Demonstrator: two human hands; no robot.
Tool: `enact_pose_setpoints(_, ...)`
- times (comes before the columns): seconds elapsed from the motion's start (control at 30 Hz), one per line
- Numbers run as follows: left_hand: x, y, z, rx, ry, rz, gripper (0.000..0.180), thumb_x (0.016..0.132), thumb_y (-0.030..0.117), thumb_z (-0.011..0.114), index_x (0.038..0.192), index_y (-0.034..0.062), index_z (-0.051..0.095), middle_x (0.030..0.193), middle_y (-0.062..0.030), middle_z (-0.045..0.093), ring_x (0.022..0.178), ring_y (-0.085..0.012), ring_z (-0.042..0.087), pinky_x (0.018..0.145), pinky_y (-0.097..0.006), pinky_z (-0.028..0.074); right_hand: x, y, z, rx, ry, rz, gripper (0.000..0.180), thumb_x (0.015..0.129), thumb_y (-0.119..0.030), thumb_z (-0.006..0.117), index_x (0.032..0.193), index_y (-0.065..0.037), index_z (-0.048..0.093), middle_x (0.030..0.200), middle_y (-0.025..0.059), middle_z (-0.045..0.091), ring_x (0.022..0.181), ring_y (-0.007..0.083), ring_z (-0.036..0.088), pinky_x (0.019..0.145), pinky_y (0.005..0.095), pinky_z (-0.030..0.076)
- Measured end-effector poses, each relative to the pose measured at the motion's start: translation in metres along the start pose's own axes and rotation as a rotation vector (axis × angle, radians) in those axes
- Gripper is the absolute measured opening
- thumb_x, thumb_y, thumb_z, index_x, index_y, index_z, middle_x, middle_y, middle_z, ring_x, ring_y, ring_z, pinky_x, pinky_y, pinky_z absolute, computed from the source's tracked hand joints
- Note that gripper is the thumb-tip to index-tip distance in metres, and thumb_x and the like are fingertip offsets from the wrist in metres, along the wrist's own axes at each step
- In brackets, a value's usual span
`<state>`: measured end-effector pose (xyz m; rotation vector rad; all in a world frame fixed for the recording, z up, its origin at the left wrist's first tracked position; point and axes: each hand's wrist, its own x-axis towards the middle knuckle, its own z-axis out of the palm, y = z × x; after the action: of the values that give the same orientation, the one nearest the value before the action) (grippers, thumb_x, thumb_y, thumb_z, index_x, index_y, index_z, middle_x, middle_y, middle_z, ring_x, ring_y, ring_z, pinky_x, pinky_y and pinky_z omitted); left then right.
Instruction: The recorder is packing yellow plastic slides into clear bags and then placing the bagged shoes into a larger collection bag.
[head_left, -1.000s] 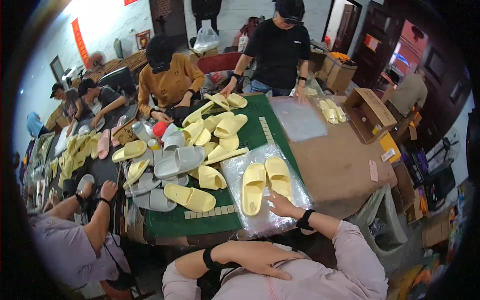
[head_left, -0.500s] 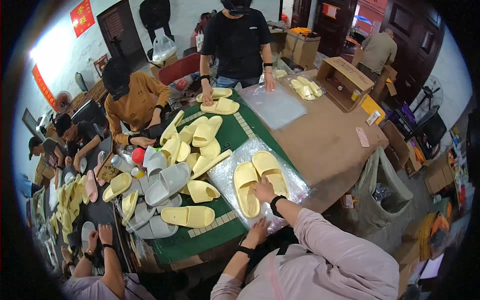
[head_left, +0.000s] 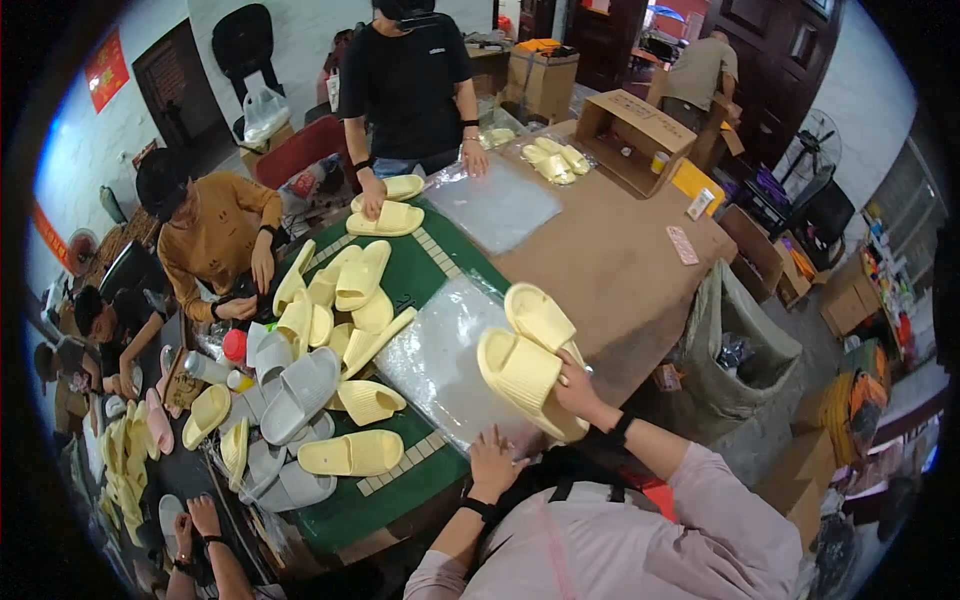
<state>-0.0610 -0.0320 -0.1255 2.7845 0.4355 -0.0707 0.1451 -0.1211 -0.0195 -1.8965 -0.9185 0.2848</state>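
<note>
right hand (head_left: 578, 388) grasping pair of yellow slippers (head_left: 530, 355), lifted over clear plastic bag (head_left: 440, 360); long axis angled away toward upper right. left hand (head_left: 494, 462) pressed flat on bag's near edge, fingers released. right hand nearer.

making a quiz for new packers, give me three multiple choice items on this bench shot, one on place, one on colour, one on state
1. Where does the left hand rest?
A. on the near edge of the clear plastic bag
B. in the cardboard box
C. on a grey slipper

2. What colour is the pair of slippers in the right hand?
A. grey
B. pink
C. pale yellow

3. How is that pair held?
A. flat inside the bag
B. lifted and tilted above the bag
C. dropped on the floor

Answers: 1 A, the fingers press the bag's near edge; 2 C, both slippers are pale yellow; 3 B, the pair stands tilted, clear of the bag.
</note>
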Motion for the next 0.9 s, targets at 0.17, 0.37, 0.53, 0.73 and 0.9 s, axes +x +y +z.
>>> enact_pose_setpoints(0.17, 0.015, -0.004, -0.002, 0.055, -0.069, -0.210, 0.063, 0.084, 0.049, 0.047, 0.137, 0.0174, 0.036, 0.140, -0.0249, 0.030, 0.124, -0.0498, 0.029, 0.101, -0.060, 0.015, -0.042, 0.031, -0.056, 0.088, -0.129, 0.182, 0.028, 0.082, -0.006, 0.054, 0.109, 0.000, 0.059, 0.118, 0.0117, 0.054, 0.110, 0.0215, 0.051, 0.091, 0.0297, 0.040)
enact_pose_setpoints(0.37, 0.019, 0.001, 0.013, 0.254, 0.137, -0.146, 0.043, 0.085, 0.031, 0.049, 0.125, 0.0171, 0.051, 0.127, -0.0209, 0.045, 0.119, -0.0458, 0.037, 0.100, -0.057, 0.021, -0.041, 0.040, -0.075, 0.183, -0.467, 0.134, 0.028, 0.082, -0.011, 0.061, 0.107, 0.000, 0.060, 0.112, 0.0095, 0.058, 0.104, 0.0205, 0.053, 0.090, 0.0301, 0.040)
enact_pose_setpoints(0.53, 0.039, 0.001, 0.009, -0.056, 0.123, -0.315, 0.016, 0.081, 0.019, 0.053, 0.090, 0.0084, 0.061, 0.093, -0.0095, 0.060, 0.088, -0.0298, 0.056, 0.077, -0.044, 0.043, -0.015, 0.021, -0.080, 0.436, -0.662, 0.285, 0.029, 0.086, -0.010, 0.058, 0.114, -0.003, 0.058, 0.112, 0.0017, 0.057, 0.101, 0.0091, 0.049, 0.089, 0.0268, 0.039)
enact_pose_setpoints(0.73, 0.051, 0.008, 0.017, -0.234, 0.456, -0.228, 0.016, 0.076, 0.012, 0.060, 0.090, 0.0041, 0.057, 0.084, -0.0141, 0.057, 0.077, -0.0342, 0.053, 0.066, -0.042, 0.045, 0.011, 0.002, -0.107, 0.584, -0.923, 0.394, 0.030, 0.086, -0.012, 0.060, 0.113, -0.002, 0.058, 0.111, -0.0005, 0.057, 0.098, 0.0073, 0.050, 0.087, 0.0250, 0.041)
enact_pose_setpoints(0.9, 0.055, 0.012, 0.046, -0.245, 0.446, -0.214, 0.026, 0.079, 0.017, 0.058, 0.103, 0.0065, 0.055, 0.095, -0.0144, 0.056, 0.082, -0.0349, 0.053, 0.073, -0.044, 0.043, 0.016, 0.039, -0.113, 0.477, -1.071, 0.209, 0.027, 0.085, -0.012, 0.060, 0.110, -0.002, 0.060, 0.110, -0.0004, 0.059, 0.098, 0.0060, 0.049, 0.087, 0.0250, 0.041)
